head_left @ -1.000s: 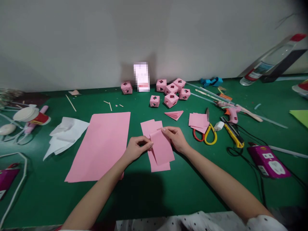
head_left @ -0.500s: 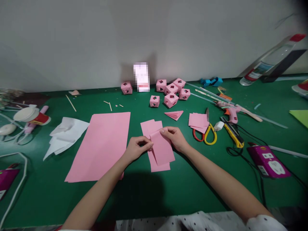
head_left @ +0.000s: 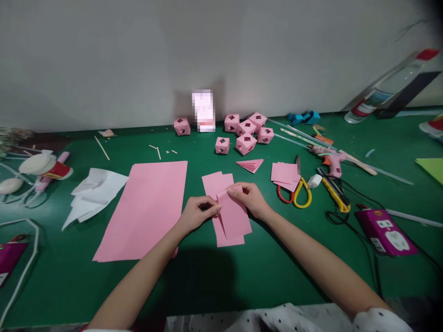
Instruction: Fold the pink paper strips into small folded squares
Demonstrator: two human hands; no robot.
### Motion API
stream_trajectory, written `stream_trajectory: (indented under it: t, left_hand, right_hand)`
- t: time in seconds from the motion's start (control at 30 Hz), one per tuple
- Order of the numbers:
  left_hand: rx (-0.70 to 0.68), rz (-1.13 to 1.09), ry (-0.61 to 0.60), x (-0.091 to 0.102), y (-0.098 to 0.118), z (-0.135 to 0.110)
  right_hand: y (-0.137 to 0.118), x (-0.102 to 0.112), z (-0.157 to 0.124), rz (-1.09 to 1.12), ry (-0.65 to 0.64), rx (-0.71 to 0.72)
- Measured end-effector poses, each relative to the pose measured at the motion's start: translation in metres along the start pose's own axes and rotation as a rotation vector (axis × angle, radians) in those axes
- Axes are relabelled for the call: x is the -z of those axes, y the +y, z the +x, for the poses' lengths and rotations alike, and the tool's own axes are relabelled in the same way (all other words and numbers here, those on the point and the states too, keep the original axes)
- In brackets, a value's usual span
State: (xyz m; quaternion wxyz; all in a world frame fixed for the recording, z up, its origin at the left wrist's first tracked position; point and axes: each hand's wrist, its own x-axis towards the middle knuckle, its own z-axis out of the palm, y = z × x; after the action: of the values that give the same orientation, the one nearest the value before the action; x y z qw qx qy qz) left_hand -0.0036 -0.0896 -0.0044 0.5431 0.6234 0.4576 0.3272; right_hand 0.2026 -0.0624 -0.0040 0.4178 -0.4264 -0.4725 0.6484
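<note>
A rectangular pink paper strip [head_left: 236, 216] is held between my two hands, its top end bent over. My left hand [head_left: 199, 211] pinches its left edge with thumb and fingertips. At the top, my right hand [head_left: 249, 197] grips the bent end, thumb in front and fingers behind. Underneath lie more pink strips [head_left: 230, 240], partly covered. Left of my hands rests a large pink sheet [head_left: 148, 207]. Small pink paper squares [head_left: 285, 174] lie in a pile to the right, and a stack of folded pink pieces [head_left: 251, 165] sits just beyond my right hand.
Several pink paper blocks with diamond holes [head_left: 246, 143] stand near the wall beside a blurred bright screen [head_left: 204, 110]. On the right are scissors [head_left: 302, 193], a utility knife [head_left: 336, 193], a glue gun [head_left: 334, 162] and a purple box [head_left: 386, 232]. Crumpled white paper [head_left: 93, 196] lies left.
My right thumb has slid slightly left along the top of the strip, and the bent end has shifted a little with it. My left hand has barely moved.
</note>
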Motion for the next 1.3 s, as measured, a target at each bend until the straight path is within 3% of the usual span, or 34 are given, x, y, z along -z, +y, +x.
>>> stream_trajectory:
  t: [0.37, 0.67, 1.07, 1.3]
  left_hand:
    - [0.007, -0.002, -0.014, -0.001, 0.003, 0.000]
    - [0.010, -0.001, -0.049, 0.000, 0.005, 0.000]
    - [0.026, -0.048, -0.067, -0.001, 0.004, 0.001]
    - [0.038, -0.172, 0.048, -0.002, 0.001, 0.003]
  right_hand:
    - [0.002, -0.002, -0.001, -0.137, 0.082, 0.077]
    - [-0.008, 0.000, -0.002, -0.237, -0.024, 0.115]
    - [-0.005, 0.000, -0.002, -0.199, -0.010, 0.079]
    - [-0.004, 0.003, -0.001, -0.228, -0.050, 0.087]
